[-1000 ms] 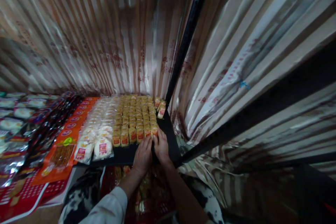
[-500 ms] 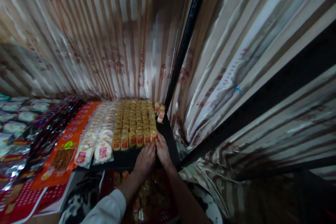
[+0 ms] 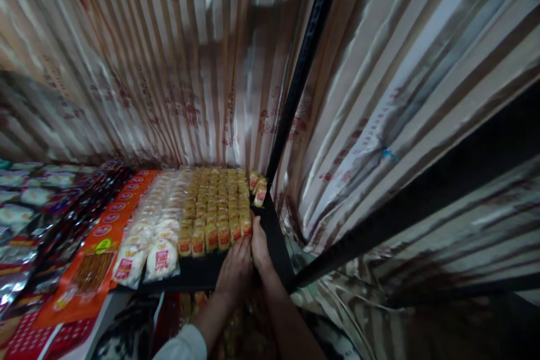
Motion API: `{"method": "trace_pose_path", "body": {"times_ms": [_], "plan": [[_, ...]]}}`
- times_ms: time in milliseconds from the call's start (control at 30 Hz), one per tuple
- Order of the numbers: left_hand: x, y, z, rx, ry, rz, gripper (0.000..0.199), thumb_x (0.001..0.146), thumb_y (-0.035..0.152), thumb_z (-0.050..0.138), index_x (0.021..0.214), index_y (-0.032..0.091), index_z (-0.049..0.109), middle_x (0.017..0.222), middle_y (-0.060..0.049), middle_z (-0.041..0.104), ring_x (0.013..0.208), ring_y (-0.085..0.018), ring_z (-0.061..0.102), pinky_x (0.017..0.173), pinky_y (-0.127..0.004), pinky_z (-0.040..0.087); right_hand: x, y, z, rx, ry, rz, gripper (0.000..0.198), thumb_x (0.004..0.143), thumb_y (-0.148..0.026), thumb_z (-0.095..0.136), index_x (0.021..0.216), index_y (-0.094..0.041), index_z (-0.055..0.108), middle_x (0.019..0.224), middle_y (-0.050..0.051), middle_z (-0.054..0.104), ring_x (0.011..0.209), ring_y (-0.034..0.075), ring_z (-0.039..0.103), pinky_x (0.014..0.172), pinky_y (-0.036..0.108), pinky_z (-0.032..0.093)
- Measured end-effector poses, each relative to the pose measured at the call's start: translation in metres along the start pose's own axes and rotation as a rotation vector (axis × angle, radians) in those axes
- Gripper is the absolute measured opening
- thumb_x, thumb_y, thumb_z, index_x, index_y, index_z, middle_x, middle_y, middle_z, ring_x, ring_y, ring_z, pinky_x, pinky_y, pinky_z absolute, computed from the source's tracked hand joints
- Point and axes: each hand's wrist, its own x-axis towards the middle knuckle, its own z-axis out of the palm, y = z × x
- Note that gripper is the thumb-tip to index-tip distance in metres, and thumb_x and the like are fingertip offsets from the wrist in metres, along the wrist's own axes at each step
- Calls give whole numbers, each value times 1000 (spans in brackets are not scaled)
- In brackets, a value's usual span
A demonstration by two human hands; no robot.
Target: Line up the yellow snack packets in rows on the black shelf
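Note:
Small yellow packaged snacks (image 3: 217,208) with red labels stand in tight rows on a black shelf (image 3: 202,271). My left hand (image 3: 236,267) is at the front of the rightmost rows, its fingers stretched out against the lowest packs. Flat along the right side of the end row lies my right hand (image 3: 260,242), fingers straight and pointing away from me. Neither hand wraps around a pack, though the left fingertips are partly hard to make out. Behind the right hand, a few loose snack packs (image 3: 260,194) sit apart near the corner post.
White round packaged snacks (image 3: 161,259), an orange strip of packets (image 3: 90,259) and dark shiny packets (image 3: 80,202) line the shelf leftward. A black post (image 3: 291,95) and a slanting black bar (image 3: 363,230) frame the right. Striped sheeting (image 3: 189,67) hangs behind.
The view has tilted up slightly, so the shelf appears lower. My right hand has turned more edge-on along the end row; my left hand stays at the front packs.

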Motion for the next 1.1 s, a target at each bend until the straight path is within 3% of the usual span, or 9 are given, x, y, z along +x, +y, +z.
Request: {"method": "trace_pose_path", "body": {"times_ms": [167, 367, 600, 767, 967, 1100], "plan": [[3, -1, -1, -57, -27, -28, 50, 84, 14, 38, 133, 10, 41, 135, -16, 46, 127, -28, 40, 101, -43, 39, 2, 2, 0, -57, 27, -26, 65, 81, -66, 34, 118, -19, 60, 122, 8, 60, 118, 22, 51, 101, 37, 40], [4, -2, 3, -72, -3, -52, 48, 84, 11, 34, 131, 6, 42, 133, -17, 49, 125, -27, 43, 100, -44, 42, 27, 8, -4, -37, 95, -17, 71, 81, -67, 33, 126, -15, 52, 134, 9, 50, 126, 21, 43, 104, 35, 35], [5, -3, 6, -43, 16, -40, 46, 85, 13, 33, 129, 6, 45, 131, -17, 51, 126, -27, 43, 100, -42, 42, 41, 10, 8, 67, -11, 41, 73, 80, -70, 29, 126, -18, 53, 124, 7, 58, 114, 21, 55, 92, 33, 47], [6, -1, 2, -31, 4, -68, 47, 86, 13, 31, 132, 9, 42, 133, -13, 50, 126, -23, 42, 100, -39, 41, 49, 21, 0, 178, 46, 80, 67, 77, -68, 40, 120, -20, 58, 124, 5, 59, 119, 22, 50, 100, 33, 40], [5, -1, 0, -3, -4, -52, 47, 86, 14, 32, 132, 7, 42, 134, -12, 49, 126, -23, 42, 101, -37, 41, 60, 25, 1, 147, 133, 114, 65, 74, -66, 47, 117, -19, 61, 125, 5, 58, 123, 23, 47, 107, 35, 30], [3, -2, 4, 9, 50, -32, 48, 86, 12, 32, 133, 9, 41, 135, -12, 49, 127, -22, 41, 100, -37, 41, 62, 19, 5, 190, 114, 170, 63, 74, -66, 48, 112, -19, 64, 121, 5, 61, 119, 24, 51, 104, 35, 34]]}}
